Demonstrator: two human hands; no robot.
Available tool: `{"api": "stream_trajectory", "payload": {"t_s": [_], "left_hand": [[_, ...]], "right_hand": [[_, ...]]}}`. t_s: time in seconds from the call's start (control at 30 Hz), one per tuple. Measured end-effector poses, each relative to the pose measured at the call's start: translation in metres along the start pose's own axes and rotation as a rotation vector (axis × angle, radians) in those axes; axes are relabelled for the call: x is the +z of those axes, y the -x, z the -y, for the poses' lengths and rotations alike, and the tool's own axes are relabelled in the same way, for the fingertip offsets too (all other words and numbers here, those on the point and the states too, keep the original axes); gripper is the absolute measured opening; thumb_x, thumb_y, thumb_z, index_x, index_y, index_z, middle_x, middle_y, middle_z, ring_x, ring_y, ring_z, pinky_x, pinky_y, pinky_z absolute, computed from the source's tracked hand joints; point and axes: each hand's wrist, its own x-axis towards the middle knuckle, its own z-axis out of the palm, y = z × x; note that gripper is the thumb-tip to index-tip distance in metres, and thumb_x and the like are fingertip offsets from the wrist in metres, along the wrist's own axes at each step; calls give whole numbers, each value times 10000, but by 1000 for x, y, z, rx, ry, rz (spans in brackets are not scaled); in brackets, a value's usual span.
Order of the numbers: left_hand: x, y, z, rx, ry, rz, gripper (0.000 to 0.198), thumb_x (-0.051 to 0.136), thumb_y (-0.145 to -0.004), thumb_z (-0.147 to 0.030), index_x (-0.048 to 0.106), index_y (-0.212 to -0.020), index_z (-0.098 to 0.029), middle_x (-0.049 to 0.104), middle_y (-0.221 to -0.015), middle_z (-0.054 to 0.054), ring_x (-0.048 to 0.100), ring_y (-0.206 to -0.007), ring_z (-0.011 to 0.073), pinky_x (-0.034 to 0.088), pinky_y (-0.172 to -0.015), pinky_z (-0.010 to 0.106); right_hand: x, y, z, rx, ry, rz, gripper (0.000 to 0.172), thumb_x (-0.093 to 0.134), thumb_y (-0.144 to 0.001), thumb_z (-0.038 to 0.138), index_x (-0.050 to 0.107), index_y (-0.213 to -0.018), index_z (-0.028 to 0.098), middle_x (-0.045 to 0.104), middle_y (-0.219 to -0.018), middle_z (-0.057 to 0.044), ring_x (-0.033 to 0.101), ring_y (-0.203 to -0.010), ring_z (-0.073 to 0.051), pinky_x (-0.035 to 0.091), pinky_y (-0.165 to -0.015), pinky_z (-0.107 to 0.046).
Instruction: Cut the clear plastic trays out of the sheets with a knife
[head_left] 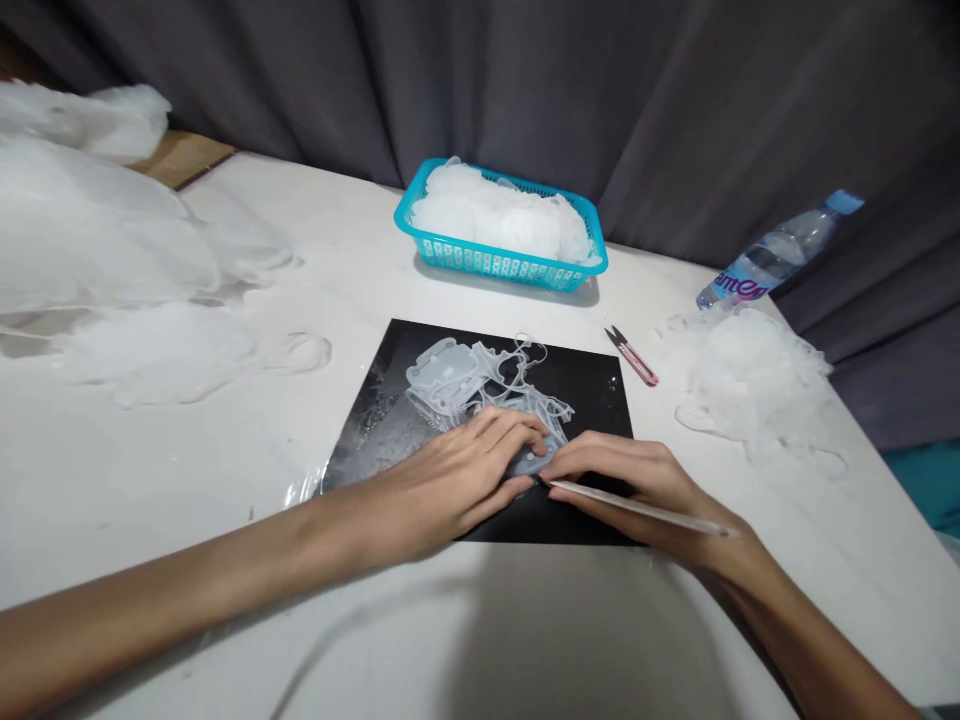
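Note:
Translucent whitish moulded pieces with thin trailing edges lie heaped on a black mat. My left hand rests over the near end of the heap, its fingers bent and gripping a flat translucent piece with pale dots. Close beside it, my right hand is closed in a pinch round a slim, whitish, pen-like tool. The tool's tip meets the near edge of that piece, between the two hands. The fingers partly cover the piece and the tip.
A blue basket full of translucent pieces stands at the back. Pink-handled thread snips lie right of the mat. Further right are a pile of translucent scraps and a tilted water bottle. Large heaps of translucent pieces cover the left side.

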Motion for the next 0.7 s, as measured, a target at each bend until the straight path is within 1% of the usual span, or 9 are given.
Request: {"api": "stream_trajectory", "payload": {"t_s": [0.17, 0.37, 0.6, 0.7], "left_hand": [[3, -1, 0, 10, -44, -1, 251, 472, -1111, -299, 510, -1353, -245, 556, -1447, 101, 541, -1312, 259, 494, -1005, 385], [4, 0, 1, 35, -39, -33, 264, 493, -1100, -291, 514, -1359, -243, 570, -1431, 101, 545, -1296, 259, 499, -1016, 388], [1, -2, 0, 16, -59, 39, 254, 453, -1115, -293, 480, -1360, -230, 529, -1439, 109, 513, -1300, 264, 482, -1016, 397], [3, -2, 0, 16, -73, 47, 256, 438, -1121, -300, 467, -1363, -225, 516, -1447, 112, 497, -1309, 268, 477, -1019, 401]], "right_hand": [[2, -3, 1, -66, 3, 11, 150, 606, -1055, 188, 713, -1155, 217, 762, -1117, -73, 717, -1060, -195, 583, -955, -336], [2, -7, -2, -75, 39, 17, 137, 598, -1063, 195, 707, -1142, 217, 771, -1097, -76, 720, -1034, -199, 589, -931, -344], [4, -8, -1, -82, 56, 12, 134, 601, -1065, 199, 701, -1152, 225, 772, -1092, -65, 719, -1019, -195, 585, -922, -342], [4, -8, 0, -76, 56, 10, 133, 605, -1062, 197, 700, -1153, 222, 770, -1090, -61, 719, -1018, -191, 582, -920, -337]]}}
